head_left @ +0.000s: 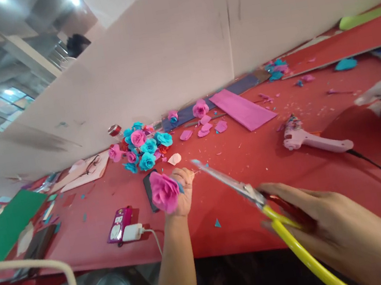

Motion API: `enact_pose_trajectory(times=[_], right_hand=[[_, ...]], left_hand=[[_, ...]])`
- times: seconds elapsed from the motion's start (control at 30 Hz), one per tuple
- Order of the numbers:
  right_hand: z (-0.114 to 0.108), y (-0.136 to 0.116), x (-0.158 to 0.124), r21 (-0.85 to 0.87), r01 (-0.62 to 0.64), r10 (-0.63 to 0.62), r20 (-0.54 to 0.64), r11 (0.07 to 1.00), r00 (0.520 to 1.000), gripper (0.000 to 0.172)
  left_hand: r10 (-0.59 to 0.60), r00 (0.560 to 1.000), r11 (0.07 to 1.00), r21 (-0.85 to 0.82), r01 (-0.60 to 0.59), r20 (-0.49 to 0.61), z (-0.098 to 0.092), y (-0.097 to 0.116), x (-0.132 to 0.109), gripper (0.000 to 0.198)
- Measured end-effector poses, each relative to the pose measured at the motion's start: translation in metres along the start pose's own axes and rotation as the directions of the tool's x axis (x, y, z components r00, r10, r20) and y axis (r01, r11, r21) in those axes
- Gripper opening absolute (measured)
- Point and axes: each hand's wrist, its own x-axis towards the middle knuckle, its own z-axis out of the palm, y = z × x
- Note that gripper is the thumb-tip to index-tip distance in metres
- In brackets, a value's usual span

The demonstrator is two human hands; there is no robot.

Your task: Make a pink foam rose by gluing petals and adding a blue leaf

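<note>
My left hand (184, 192) is closed around the thin stem of a pink paper rose (165, 192), whose bloom faces me. A bit of blue shows just behind its petals. In my right hand (322, 217) are scissors (237, 186) with long metal blades and a yellow handle. Their tip points up and left, close to my left fingers, and the blades look nearly closed. A small blue paper triangle (217, 223) lies on the red table between my hands. Beyond my left hand stands a bunch of pink and blue paper roses (145, 145).
A pink glue gun (317, 140) with a black cord lies at the right. Pink paper (243, 109), loose petals (205, 129) and scraps lie towards the white partition (178, 56). A power strip (119, 225) with a white charger (132, 232) is at the left, beside a dark phone (149, 191).
</note>
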Motion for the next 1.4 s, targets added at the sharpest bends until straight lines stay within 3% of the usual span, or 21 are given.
enact_pose_trajectory(times=[0.1, 0.17, 0.23, 0.37, 0.5, 0.57, 0.67, 0.77, 0.87, 1.0, 1.4], right_hand=[[0.018, 0.022, 0.035, -0.228, -0.145, 0.144, -0.021, 0.963, 0.989, 0.034], [0.034, 0.036, 0.066, -0.428, -0.244, 0.245, -0.055, 0.870, 0.968, 0.029], [0.050, 0.046, 0.095, -0.567, -0.284, 0.317, -0.042, 0.773, 0.947, 0.023], [0.065, 0.055, 0.131, -0.648, -0.322, 0.365, -0.072, 0.690, 0.928, 0.030], [0.061, 0.049, 0.143, -0.666, -0.239, 0.201, -0.135, 0.707, 0.970, 0.025], [0.062, 0.044, 0.149, -0.554, -0.196, 0.129, -0.158, 0.809, 0.979, 0.026], [0.075, 0.040, 0.158, -0.171, -0.170, 0.143, -0.159, 0.971, 0.977, 0.029], [0.094, 0.042, 0.163, 0.199, -0.187, 0.224, -0.180, 0.962, 0.958, 0.030], [0.104, 0.048, 0.162, 0.391, -0.135, 0.230, -0.209, 0.910, 0.950, 0.024], [0.106, 0.054, 0.160, 0.520, -0.076, 0.210, -0.204, 0.851, 0.956, 0.024], [0.116, 0.056, 0.159, 0.637, -0.130, 0.260, -0.114, 0.760, 0.959, 0.024]], left_hand=[[-0.152, 0.988, 0.960, -0.240, 0.141, -0.027, 0.012, -0.003, 0.021, 0.019], [-0.301, 0.950, 0.919, -0.290, 0.266, -0.084, 0.017, -0.010, 0.038, 0.018], [-0.370, 0.919, 0.903, -0.284, 0.322, -0.136, 0.021, -0.021, 0.054, 0.018], [-0.223, 0.933, 0.973, -0.119, 0.196, -0.283, 0.030, -0.047, 0.071, 0.018], [-0.104, 0.935, 0.991, 0.045, 0.126, -0.338, 0.035, -0.061, 0.071, 0.021], [-0.090, 0.933, 0.992, 0.055, 0.116, -0.349, 0.036, -0.061, 0.069, 0.022], [-0.033, 0.951, 0.996, 0.069, 0.056, -0.307, 0.040, -0.055, 0.064, 0.020], [0.043, 0.972, 0.988, 0.153, -0.008, -0.229, 0.046, -0.050, 0.056, 0.019], [0.037, 0.976, 0.981, 0.194, 0.005, -0.215, 0.051, -0.052, 0.050, 0.020], [0.015, 0.972, 0.972, 0.231, 0.040, -0.233, 0.054, -0.057, 0.048, 0.018], [-0.052, 0.973, 0.989, 0.126, 0.082, -0.224, 0.056, -0.056, 0.047, 0.014]])
